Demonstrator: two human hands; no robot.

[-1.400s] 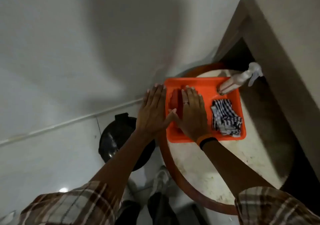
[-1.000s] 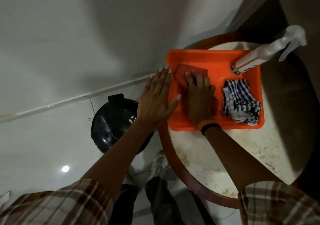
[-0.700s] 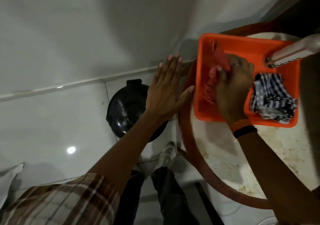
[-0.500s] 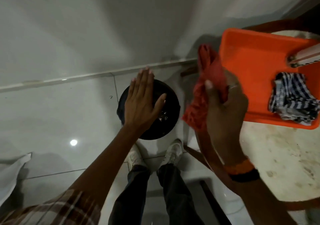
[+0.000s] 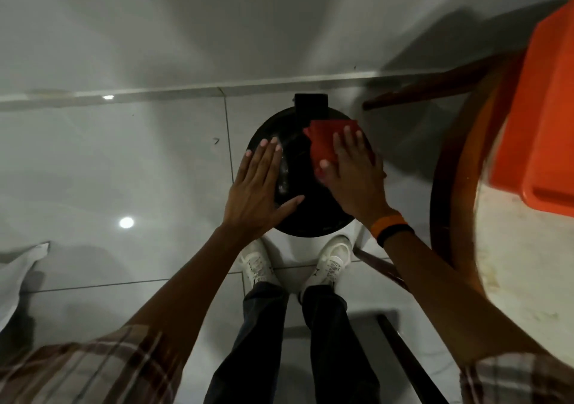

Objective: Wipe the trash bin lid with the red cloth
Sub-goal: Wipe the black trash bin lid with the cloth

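The round black trash bin lid lies below me on the floor, against the wall, with its black hinge block at the far edge. The red cloth lies flat on the lid's far right part. My right hand presses down on the cloth with fingers spread, covering its near edge. My left hand rests flat with fingers apart on the lid's left rim and holds nothing. Pale smears show on the lid between the two hands.
A round table with a wooden rim stands at the right, bearing an orange tray. Its wooden legs run near the bin. My shoes stand just before the bin on glossy white tiles. A white fabric lies at left.
My right hand carried the red cloth from the orange tray down onto the bin lid. My left hand dropped onto the lid's left side. The view swung left and down.
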